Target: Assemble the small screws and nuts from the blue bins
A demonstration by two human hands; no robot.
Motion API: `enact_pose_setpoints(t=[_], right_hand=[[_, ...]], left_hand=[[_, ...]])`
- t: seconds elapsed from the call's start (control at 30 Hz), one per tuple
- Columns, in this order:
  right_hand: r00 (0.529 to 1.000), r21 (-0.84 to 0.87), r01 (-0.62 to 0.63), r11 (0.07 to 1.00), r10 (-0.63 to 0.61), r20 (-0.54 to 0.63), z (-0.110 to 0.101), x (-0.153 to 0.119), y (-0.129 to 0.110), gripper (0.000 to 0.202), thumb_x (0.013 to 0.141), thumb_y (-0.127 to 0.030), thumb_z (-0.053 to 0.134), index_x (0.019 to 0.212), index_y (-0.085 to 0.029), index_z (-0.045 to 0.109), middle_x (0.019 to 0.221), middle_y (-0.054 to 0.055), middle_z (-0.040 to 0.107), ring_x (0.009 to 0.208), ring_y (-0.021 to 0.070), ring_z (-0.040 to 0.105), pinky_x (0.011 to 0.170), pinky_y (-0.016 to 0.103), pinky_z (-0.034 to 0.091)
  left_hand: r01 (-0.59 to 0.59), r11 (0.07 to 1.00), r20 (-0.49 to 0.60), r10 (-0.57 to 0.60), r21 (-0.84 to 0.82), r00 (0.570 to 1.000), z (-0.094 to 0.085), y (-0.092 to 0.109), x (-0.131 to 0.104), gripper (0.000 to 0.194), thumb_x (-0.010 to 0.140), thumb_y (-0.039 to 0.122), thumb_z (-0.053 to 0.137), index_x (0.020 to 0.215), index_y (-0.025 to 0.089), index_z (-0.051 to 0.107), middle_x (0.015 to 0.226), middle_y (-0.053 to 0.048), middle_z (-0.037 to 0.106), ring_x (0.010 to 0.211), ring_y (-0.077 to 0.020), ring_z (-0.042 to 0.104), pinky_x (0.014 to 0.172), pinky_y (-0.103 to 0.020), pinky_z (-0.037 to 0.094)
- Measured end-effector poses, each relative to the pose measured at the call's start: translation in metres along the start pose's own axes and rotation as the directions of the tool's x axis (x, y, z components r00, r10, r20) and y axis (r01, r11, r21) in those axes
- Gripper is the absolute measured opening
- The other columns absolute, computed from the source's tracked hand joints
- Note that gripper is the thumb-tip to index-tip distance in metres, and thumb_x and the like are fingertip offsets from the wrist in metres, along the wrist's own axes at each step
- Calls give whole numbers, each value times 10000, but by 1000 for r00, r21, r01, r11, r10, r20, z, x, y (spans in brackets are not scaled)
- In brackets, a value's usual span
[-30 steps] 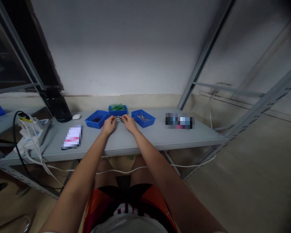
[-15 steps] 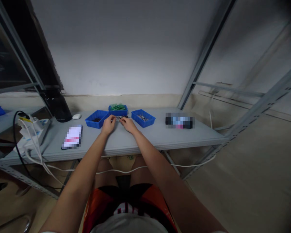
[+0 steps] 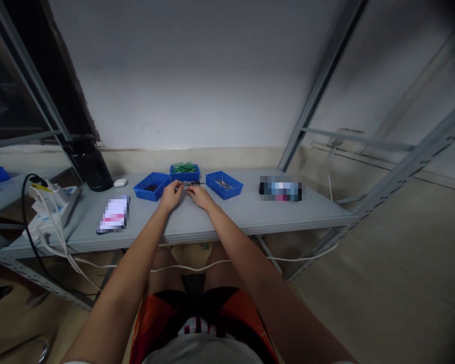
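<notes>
My left hand [image 3: 171, 195] and my right hand [image 3: 200, 196] are close together over the tabletop, fingertips pinched and nearly meeting. What they pinch is too small to make out. Just beyond the fingertips lie small shiny and dark metal pieces [image 3: 193, 183]. Beside my left hand sits a blue bin [image 3: 143, 195] with small dark parts in it. Behind the hands is another blue bin [image 3: 185, 177], which holds green pieces [image 3: 184, 167]. To the right of my right hand stands a third blue bin [image 3: 233, 192] with thin silvery metal parts [image 3: 223, 184].
A phone [image 3: 114, 213], a white earbud case [image 3: 120, 182] and a black bottle [image 3: 92, 167] are on the left of the table [image 3: 250, 217]. A white power strip [image 3: 56, 212] with cables lies further left. A blurred-out object [image 3: 281, 189] rests on the right, near metal shelf posts.
The fingertips of both hands have shifted slightly and come a little closer together. The bins and the other things on the table have stayed in place.
</notes>
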State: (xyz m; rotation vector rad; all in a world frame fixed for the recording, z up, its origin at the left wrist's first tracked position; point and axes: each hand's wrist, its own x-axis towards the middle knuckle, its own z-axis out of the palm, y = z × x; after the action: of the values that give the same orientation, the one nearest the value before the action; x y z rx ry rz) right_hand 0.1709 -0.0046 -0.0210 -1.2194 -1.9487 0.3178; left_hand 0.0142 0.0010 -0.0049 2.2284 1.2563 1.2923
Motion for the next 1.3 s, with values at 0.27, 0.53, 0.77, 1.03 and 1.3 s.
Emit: enact_pose_setpoints(t=[0.27, 0.53, 0.77, 1.03, 1.3], right_hand=[[997, 47, 42, 998, -38, -69, 1, 1, -1, 176, 855, -183, 515, 886, -172, 688, 855, 58, 682, 771, 159, 584, 766, 263, 420], [993, 167, -21, 986, 41, -114, 1, 2, -2, 233, 837, -254, 557, 1028, -162, 655, 872, 61, 680, 752, 150, 594, 760, 266, 442], [985, 264, -58, 963, 99, -145, 0, 4, 0, 185, 829, -285, 532, 914, -169, 648, 858, 39, 677, 755, 136, 590, 745, 251, 439], [973, 319, -101, 942, 160, -167, -1, 4, 1, 221, 837, -355, 487, 848, -181, 623, 715, 1, 634, 669, 125, 566, 690, 241, 431], [967, 328, -153, 932, 210, -146, 2, 6, 8, 221, 840, -351, 473, 805, -182, 611, 684, -3, 619, 646, 124, 561, 679, 247, 445]], left_hand=[[8, 999, 49, -6, -44, 999, 3, -3, 1, 212, 807, 284, 543, 914, 154, 671, 942, -84, 691, 785, -175, 599, 772, -297, 468], [-22, 1000, 49, 22, 0, 999, 2, -6, -1, 188, 842, 256, 476, 878, 154, 630, 806, -58, 666, 723, -165, 579, 711, -280, 443], [-108, 989, 98, 98, 105, 990, 6, -12, 1, 200, 856, 207, 436, 913, 156, 621, 904, -90, 654, 823, -190, 576, 791, -304, 436], [-75, 993, 48, 71, 90, 996, 5, -12, 2, 203, 860, 255, 460, 897, 162, 637, 908, -90, 654, 842, -193, 575, 805, -306, 441], [-31, 999, -12, 31, 38, 999, 4, -12, 2, 174, 856, 240, 438, 842, 156, 589, 838, -75, 633, 784, -180, 563, 778, -303, 434]])
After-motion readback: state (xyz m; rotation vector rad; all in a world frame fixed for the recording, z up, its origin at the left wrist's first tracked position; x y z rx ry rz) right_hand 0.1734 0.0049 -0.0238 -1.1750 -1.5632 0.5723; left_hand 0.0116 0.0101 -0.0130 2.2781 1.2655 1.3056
